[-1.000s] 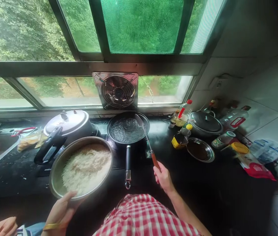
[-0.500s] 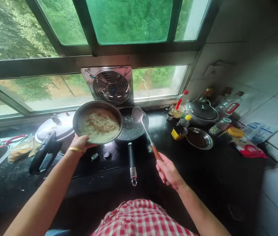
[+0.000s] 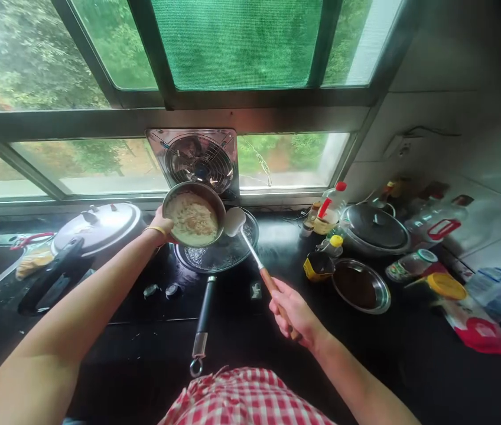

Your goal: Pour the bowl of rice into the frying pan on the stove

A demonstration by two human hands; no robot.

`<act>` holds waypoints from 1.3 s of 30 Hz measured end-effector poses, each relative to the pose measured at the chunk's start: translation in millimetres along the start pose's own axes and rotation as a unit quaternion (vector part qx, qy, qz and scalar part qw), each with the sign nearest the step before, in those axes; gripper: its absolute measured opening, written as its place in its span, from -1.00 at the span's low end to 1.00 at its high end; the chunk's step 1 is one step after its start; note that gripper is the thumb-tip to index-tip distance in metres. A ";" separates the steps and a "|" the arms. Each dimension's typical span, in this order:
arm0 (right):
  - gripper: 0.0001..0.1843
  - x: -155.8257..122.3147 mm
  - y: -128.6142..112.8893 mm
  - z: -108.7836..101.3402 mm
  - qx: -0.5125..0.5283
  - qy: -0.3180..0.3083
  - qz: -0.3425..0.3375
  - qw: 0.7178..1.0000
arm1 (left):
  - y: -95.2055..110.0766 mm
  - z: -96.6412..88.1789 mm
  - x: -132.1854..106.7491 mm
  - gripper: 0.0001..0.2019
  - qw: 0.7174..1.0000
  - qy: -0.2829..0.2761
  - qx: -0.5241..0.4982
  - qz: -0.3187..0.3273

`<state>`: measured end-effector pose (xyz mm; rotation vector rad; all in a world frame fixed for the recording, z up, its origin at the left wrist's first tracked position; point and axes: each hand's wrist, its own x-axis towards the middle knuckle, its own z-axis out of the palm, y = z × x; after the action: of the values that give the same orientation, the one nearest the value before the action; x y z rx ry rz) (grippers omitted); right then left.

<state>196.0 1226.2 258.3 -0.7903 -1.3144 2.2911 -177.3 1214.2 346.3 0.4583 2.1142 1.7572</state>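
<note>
My left hand (image 3: 162, 227) grips the left rim of a metal bowl (image 3: 220, 203), tilted above the frying pan. Pale food with a brownish patch, perhaps noodles or shreds in liquid (image 3: 195, 221), fills much of it. In my right hand (image 3: 292, 310) is a ladle (image 3: 236, 222) with a wooden handle, my fingers wrapped round it. Its head is beside the bowl's right rim, over the pan; whether they touch I cannot tell. The dark frying pan (image 3: 233, 254) sits on the black stove, its handle pointing toward me, partly hidden by the bowl.
A pressure cooker (image 3: 109, 221) stands left of the pan. To the right are a yellow-capped bottle (image 3: 321, 260), a steel bowl of dark contents (image 3: 359, 286), a lidded pot (image 3: 378, 227) and a jar (image 3: 412, 265). A fan (image 3: 199, 162) is mounted at the window behind.
The metal bowl has moved farther over the pan and tipped more to the right. The ladle has come close to the bowl's right rim. The camera view has shifted.
</note>
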 end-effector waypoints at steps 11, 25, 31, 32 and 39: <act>-0.38 37.6 0.0 -15.2 -0.120 -0.004 -0.057 0.991 | -4.7 14.3 -1.7 -0.38 0.998 0.008 0.023 -0.064; -0.59 85.5 7.0 25.6 -0.051 -0.017 0.024 0.998 | 10.0 39.4 -2.1 -0.25 0.997 -0.024 0.070 -0.003; -0.71 88.6 1.6 32.2 0.045 -0.072 0.097 0.992 | 4.2 37.9 6.8 -0.20 0.996 -0.035 0.085 0.001; -0.75 88.9 1.9 32.1 0.057 -0.082 0.104 0.990 | 2.1 36.1 8.6 -0.19 0.996 -0.034 0.085 0.000; -0.91 92.2 7.5 36.0 0.128 -0.151 0.130 0.972 | -15.1 19.6 21.7 -0.13 0.979 -0.046 0.195 0.035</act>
<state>101.8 1251.9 240.5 -0.5702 -1.0461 2.8096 -187.8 1238.5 326.8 0.7090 2.4030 1.3204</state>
